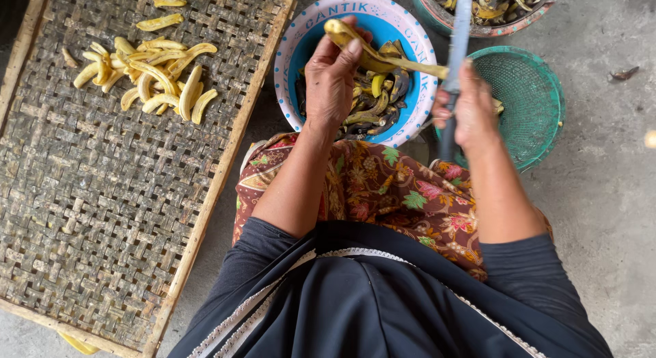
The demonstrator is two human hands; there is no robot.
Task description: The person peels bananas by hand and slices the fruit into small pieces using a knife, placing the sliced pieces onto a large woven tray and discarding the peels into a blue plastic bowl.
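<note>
Yellow banana (355, 44) above blue bowl (311, 40) | left hand (331, 81) grip closed around banana | right hand (468, 108) grip closed around knife (456, 37), beside green basket (536, 102) | peeled slices (147, 74) on woven tray (102, 208)

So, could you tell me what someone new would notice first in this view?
Most likely the two hands at top centre: the left hand holds a peeled banana over a blue bowl of dark peels, while the right hand grips a long knife against it. Next comes the large woven bamboo tray on the left, with a pile of pale yellow banana slices near its top, and a green mesh basket on the right.
</note>
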